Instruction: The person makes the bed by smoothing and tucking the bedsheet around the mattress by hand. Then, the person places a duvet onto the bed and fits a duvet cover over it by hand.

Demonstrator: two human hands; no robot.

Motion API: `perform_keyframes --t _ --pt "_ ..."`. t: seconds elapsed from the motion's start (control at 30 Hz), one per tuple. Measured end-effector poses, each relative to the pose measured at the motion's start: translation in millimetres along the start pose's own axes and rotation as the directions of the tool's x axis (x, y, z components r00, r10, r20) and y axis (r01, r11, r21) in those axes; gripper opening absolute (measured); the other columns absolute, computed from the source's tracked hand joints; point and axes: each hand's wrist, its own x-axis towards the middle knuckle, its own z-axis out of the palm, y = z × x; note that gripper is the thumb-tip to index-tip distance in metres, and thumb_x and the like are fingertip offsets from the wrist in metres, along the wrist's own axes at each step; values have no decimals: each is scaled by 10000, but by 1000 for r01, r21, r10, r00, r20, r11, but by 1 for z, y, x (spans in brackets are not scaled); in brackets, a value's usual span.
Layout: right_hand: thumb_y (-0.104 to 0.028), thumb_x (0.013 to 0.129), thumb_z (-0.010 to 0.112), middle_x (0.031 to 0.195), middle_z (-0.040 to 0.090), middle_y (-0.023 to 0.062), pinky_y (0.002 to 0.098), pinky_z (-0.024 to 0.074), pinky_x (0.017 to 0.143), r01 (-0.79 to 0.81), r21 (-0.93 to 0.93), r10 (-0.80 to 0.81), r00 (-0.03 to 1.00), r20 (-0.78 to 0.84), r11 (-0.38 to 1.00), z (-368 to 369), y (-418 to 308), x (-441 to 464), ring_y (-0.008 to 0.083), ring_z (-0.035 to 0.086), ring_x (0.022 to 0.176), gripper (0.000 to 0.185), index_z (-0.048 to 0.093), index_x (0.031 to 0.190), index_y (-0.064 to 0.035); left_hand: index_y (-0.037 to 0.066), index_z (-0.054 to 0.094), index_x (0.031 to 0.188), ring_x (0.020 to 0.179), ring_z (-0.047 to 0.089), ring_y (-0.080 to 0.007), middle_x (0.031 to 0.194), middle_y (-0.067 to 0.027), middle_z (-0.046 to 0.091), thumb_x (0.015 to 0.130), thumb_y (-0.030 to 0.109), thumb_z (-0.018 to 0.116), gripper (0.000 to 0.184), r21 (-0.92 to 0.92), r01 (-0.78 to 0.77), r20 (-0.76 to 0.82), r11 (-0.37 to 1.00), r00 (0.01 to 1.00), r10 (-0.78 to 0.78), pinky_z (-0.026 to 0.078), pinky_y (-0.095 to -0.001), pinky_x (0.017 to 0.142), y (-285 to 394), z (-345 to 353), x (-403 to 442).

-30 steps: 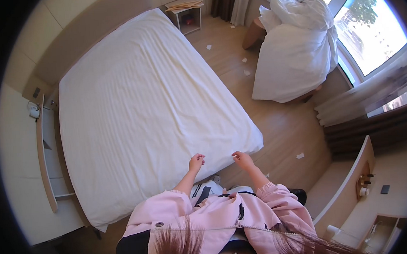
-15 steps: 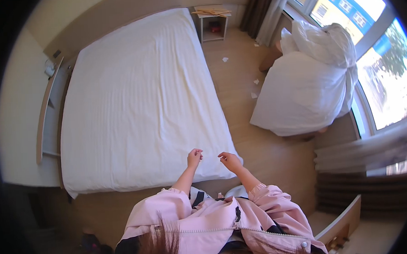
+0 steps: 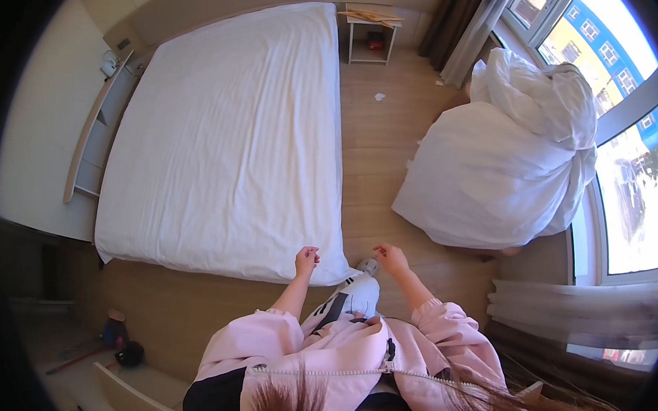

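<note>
Prob. just positioning: L hand [image 3: 307, 262] & R hand [image 3: 392, 257] half-open, empty, nr foot corner of sheeted bed [image 3: 222, 151], so any hold needs reaching down.

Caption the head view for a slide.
Left hand and right hand near the bed, white bedding heaped by the window.

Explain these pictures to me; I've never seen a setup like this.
There is no machine here, just a person's two bare hands. One camera, worn on the head, looks forward and down, so the pink jacket below is the wearer's own. Ahead is a bed with a creased white cover. In the view, the left hand appears against its near edge, the right hand against the wooden floor. Both are loosely curled, with nothing visibly held. White bedding is heaped by the window.
</note>
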Motion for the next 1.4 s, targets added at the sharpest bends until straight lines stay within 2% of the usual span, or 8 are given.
perform_keyframes --t 0.27,0.4,0.57,0.67,0.97,1.27,1.37,1.4 --pt "-171 731 510 767 602 80 301 451 644 127 -40 -125 991 47 991 -40 -12 92 199 580 712 171 593 867 -108 85 566 828 516 521 -86 622 -27 549 783 147 483 113 -74 -54 -15 996 998 53 400 -195 427 49 53 60" --pt "-185 730 508 774 602 78 318 446 668 154 -129 -129 975 182 980 -55 -27 179 212 576 735 182 592 877 -117 83 565 824 518 522 -84 606 -26 547 782 161 494 114 -128 -28 -100 991 995 15 401 -194 428 64 70 108" --pt "-190 731 513 781 603 78 319 445 680 244 -112 -210 946 249 963 -91 -79 288 214 575 748 184 593 883 -126 81 565 822 523 525 -83 600 -29 549 783 176 496 124 -115 1 -188 993 982 -23 405 -199 434 122 83 168" --pt "-194 735 512 782 603 77 317 446 679 245 -49 -227 945 236 968 -104 -104 343 212 575 746 182 594 883 -129 80 565 822 524 527 -86 606 -32 552 785 182 495 129 -78 -65 -174 995 984 51 408 -204 440 158 86 201" --pt "-190 735 504 761 601 83 314 442 660 306 -59 -284 929 237 950 -149 -128 488 223 571 731 178 593 870 -118 86 566 831 529 531 -93 616 -31 555 788 186 493 131 -87 -65 -151 994 987 51 411 -214 449 244 128 310" --pt "-182 727 506 798 596 98 315 437 670 363 -71 -327 896 300 929 -231 -161 686 223 568 743 182 594 869 -108 89 565 827 532 535 -94 606 -33 550 783 177 492 123 -57 -37 -236 998 972 22 412 -212 447 363 194 469" --pt "-189 729 513 789 598 95 310 438 669 321 -85 -284 913 294 943 -270 -166 758 218 569 735 189 595 880 -109 70 561 824 520 525 -93 598 -39 545 787 150 487 115 -55 -60 -222 997 974 46 412 -211 450 417 224 516" --pt "-196 733 513 783 599 92 308 439 670 314 -84 -280 919 277 946 -281 -166 780 217 569 735 194 595 887 -110 56 557 821 511 518 -92 595 -43 544 788 133 483 112 -53 -147 -209 988 969 133 410 -211 449 432 233 528"
